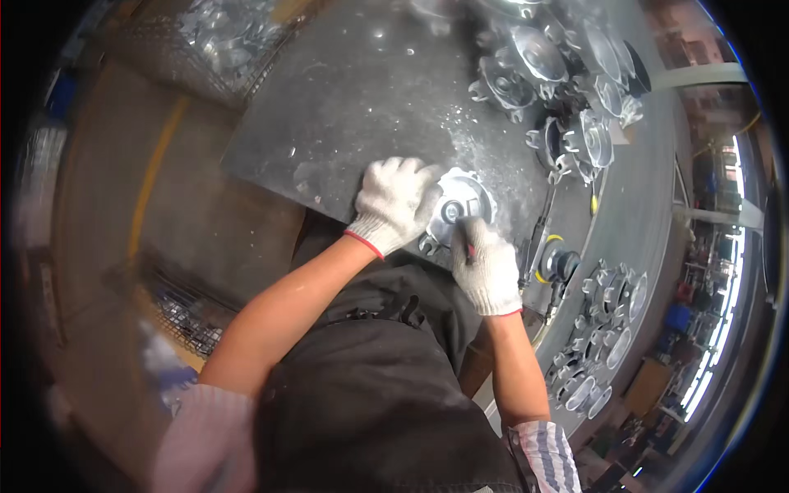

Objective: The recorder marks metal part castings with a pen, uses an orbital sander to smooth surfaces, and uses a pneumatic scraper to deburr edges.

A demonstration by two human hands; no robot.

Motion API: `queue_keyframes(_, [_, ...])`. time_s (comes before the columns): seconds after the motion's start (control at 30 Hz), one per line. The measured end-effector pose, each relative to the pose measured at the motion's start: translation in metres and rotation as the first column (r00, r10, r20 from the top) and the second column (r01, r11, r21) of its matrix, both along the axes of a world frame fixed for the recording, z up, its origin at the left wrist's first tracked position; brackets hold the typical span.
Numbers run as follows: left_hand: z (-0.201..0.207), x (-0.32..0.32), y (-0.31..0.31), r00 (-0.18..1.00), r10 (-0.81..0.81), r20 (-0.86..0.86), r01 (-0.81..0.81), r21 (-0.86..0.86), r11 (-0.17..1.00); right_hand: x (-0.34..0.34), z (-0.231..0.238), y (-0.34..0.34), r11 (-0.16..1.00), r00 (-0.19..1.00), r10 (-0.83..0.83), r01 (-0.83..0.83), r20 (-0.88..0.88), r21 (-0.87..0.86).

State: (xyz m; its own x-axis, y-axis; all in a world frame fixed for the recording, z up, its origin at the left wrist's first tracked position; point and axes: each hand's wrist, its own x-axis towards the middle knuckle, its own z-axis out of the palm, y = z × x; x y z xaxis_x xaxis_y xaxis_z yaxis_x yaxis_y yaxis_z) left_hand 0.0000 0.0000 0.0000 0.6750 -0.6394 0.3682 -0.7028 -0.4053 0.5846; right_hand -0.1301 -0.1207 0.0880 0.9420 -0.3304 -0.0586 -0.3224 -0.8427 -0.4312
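Note:
A round silver metal casting (459, 204) with a notched rim lies near the front edge of the dark worktable (329, 99). My left hand (396, 197), in a white knit glove with a red cuff, closes on the casting's left rim with thumb against it. My right hand (491, 267), gloved the same way, is closed at the casting's lower right side. A small hand tool (471, 250), dark and red, shows between its fingers; the tool's working end is hidden, so its exact kind cannot be told.
A heap of similar castings (538, 57) stands at the table's far right, with more castings (604, 329) at the lower right. A black-and-yellow round power tool (557, 261) lies right of my right hand. Wire baskets (226, 41) hold metal parts at far left.

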Motion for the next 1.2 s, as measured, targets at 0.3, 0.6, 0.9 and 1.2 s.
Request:
queue_keyframes(0.3, [0.001, 0.004, 0.004, 0.999, -0.003, 0.042, 0.003, 0.003, 1.0, -0.001, -0.007, 0.019, 0.771, 0.874, -0.471, 0.341, 0.121, 0.538])
queue_keyframes(0.6, [0.0, 0.002, 0.001, 0.999, -0.018, 0.028, 0.018, 0.013, 1.0, -0.004, -0.001, -0.012, 0.599, 0.852, -0.517, 0.429, -0.082, 0.676])
queue_keyframes(0.9, [0.003, 0.001, 0.001, 1.0, -0.017, 0.013, 0.016, 0.01, 1.0, 0.001, -0.004, -0.032, 0.533, 0.843, -0.491, 0.49, -0.22, 0.689])
queue_keyframes(1.2, [0.001, 0.001, 0.0, 0.999, -0.016, 0.03, 0.016, 0.006, 1.0, 0.002, -0.002, -0.03, 0.631, 0.896, -0.414, 0.409, -0.16, 0.659])
